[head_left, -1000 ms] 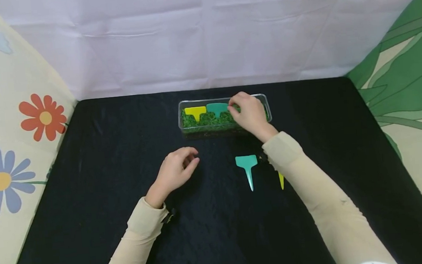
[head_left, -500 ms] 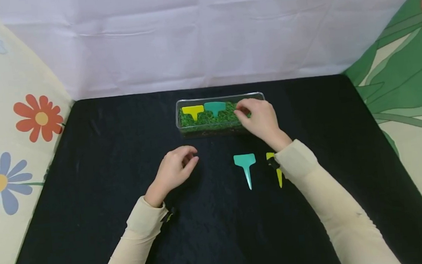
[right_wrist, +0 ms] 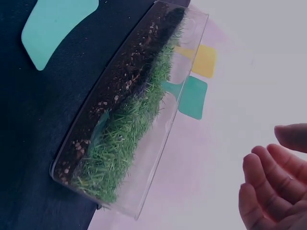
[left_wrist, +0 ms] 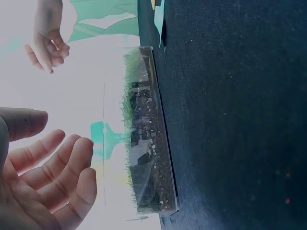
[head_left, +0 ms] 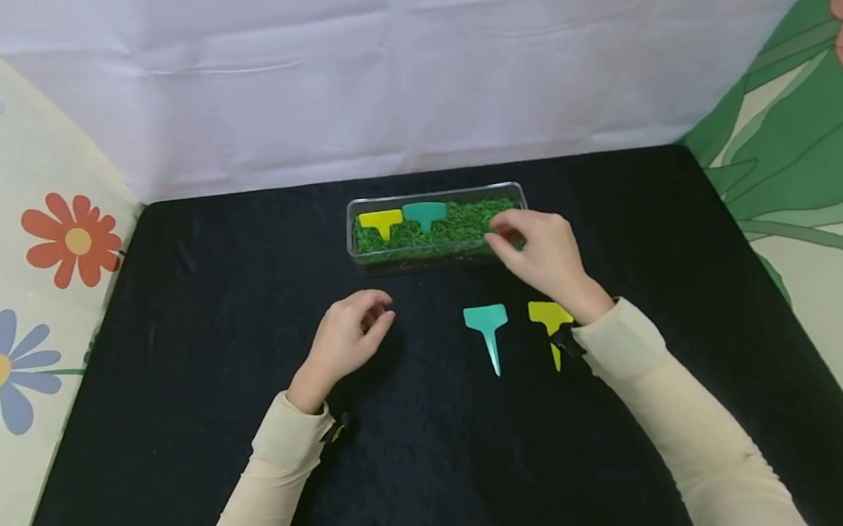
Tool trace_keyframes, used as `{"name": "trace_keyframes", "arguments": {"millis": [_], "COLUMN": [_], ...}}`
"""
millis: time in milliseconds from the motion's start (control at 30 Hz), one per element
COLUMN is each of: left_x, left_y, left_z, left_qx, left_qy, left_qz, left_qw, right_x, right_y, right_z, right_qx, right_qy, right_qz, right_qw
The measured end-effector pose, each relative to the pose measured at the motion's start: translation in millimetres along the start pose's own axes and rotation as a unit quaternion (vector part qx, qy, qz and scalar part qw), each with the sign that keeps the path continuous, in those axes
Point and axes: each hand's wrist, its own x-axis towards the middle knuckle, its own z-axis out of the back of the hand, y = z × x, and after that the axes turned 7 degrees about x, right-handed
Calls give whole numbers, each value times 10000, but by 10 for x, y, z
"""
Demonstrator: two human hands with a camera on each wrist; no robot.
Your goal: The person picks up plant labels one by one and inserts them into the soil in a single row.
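A clear plastic box with soil and green grass stands at the back of the table. Upright in its grass are a yellow plant label and, to the right, a teal plant label. My right hand hovers by the box's front right corner, fingers loosely bent, holding nothing. Below it on the cloth lie a turquoise plant label and a yellow plant label, the latter partly hidden by the wrist camera. My left hand hangs in front of the box, fingers relaxed, nothing in them.
Black cloth covers the table. A white sheet hangs behind the far edge. Floral panels, with a red flower at left and green leaves at right, flank both sides.
My right hand has drawn back from the box toward the right and nearer me, baring the right part of the grass and more of the loose yellow label. The left hand stays still.
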Motion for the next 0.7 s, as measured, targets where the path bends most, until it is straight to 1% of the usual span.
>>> {"name": "trace_keyframes", "arguments": {"millis": [267, 467, 700], "left_x": [-5, -16, -14], "left_y": [-4, -14, -38], "left_z": [-1, 16, 26], "left_qx": [-46, -64, -64], "left_qy": [-62, -96, -92], "left_qz": [-72, -95, -64], "left_qw": [9999, 9999, 9999], "right_x": [-171, -321, -492], "right_y": [6, 48, 84], "right_z": [138, 254, 337], "right_qx": [48, -88, -173], "right_qy": [16, 65, 182], "right_qz": [-11, -63, -197], "right_qw": [10000, 9999, 9995]}}
